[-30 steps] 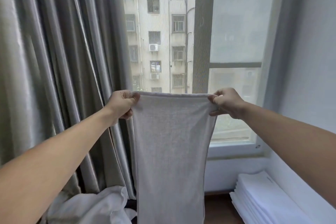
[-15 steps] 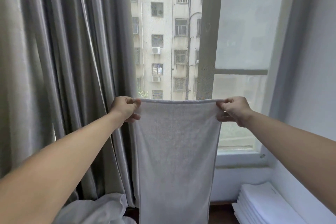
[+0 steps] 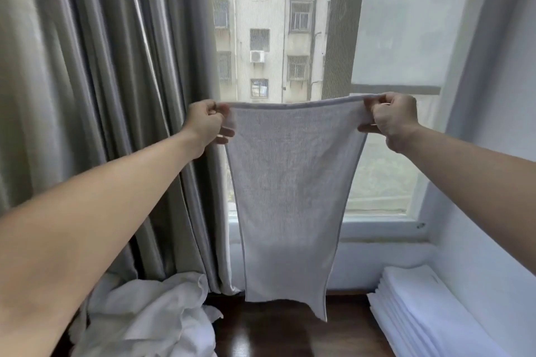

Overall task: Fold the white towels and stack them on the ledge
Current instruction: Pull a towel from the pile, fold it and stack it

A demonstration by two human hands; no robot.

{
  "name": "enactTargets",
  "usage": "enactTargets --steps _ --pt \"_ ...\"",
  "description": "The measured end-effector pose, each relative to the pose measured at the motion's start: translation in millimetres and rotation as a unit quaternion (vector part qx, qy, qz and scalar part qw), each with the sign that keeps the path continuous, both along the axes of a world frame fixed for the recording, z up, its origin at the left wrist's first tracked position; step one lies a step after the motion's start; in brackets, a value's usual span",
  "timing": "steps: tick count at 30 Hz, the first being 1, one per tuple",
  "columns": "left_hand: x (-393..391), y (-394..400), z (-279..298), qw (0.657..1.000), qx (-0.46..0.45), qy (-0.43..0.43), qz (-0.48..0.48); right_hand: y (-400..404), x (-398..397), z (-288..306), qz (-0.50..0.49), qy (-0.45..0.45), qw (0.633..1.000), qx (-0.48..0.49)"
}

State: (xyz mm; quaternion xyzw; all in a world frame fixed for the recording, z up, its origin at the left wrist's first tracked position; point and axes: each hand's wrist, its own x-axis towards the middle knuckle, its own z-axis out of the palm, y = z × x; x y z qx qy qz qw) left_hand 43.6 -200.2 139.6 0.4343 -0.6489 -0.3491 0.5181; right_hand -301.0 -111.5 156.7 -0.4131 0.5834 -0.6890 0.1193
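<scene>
From where I sit, my two bare forearms reach out from the bottom corners, and my left hand (image 3: 206, 124) and right hand (image 3: 390, 119) each pinch a top corner of the white towel (image 3: 290, 197) between curled fingers and thumb. A second ago the hem was taut and its lower end ran out of view; now my hands have drifted further apart, the hem sags slightly, and the free bottom edge hangs clear above the dark wood ledge (image 3: 290, 333). I judge it shaken out and ready for its first fold. Below left lies the crumpled heap of unfolded towels (image 3: 150, 319); below right, the folded stack (image 3: 420, 307). Beyond are the grey curtain (image 3: 101, 95) and the window (image 3: 275, 38).
</scene>
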Motion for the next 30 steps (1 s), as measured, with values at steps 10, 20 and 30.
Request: enactTargets --steps 10,20,30 --pt "31.2 110.3 -48.6 0.997 0.03 -0.066 -0.013 101.4 12.1 -65.2 0.037 0.017 0.998 0.052" --pt "92.2 197.1 -165.2 0.969 0.123 -0.181 -0.115 221.8 60.6 -200.1 0.053 -0.013 0.974 0.22" --pt "139.6 233.3 -293.9 0.863 0.277 -0.318 -0.278 285.5 84.8 -346.9 0.169 -0.063 0.863 0.471"
